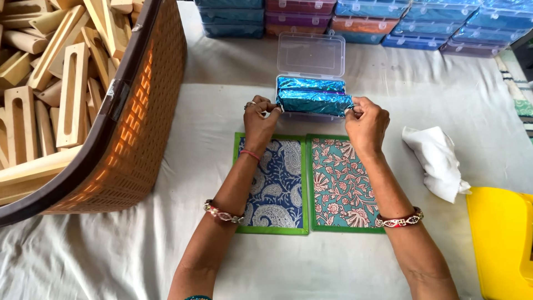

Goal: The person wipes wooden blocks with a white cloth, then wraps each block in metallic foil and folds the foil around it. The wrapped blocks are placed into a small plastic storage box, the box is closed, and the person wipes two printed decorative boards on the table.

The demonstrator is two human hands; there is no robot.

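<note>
A shiny blue foil-wrapped bundle (pixel 314 101) is held over an open clear plastic box (pixel 311 54) whose lid stands up behind it. My left hand (pixel 260 119) pinches the bundle's left end. My right hand (pixel 366 123) grips its right end. A second blue foil bundle (pixel 310 84) lies in the box just behind the held one. Below my hands, two green-edged printed cloth panels lie side by side on the white sheet: a blue paisley one (pixel 274 179) and a teal floral one (pixel 340 182).
A large brown woven basket (pixel 129 128) full of pale wooden pieces (pixel 55 83) fills the left. Stacked coloured plastic boxes (pixel 388 22) line the far edge. A crumpled white cloth (pixel 437 161) lies at right, and a yellow container (pixel 502 244) sits at bottom right.
</note>
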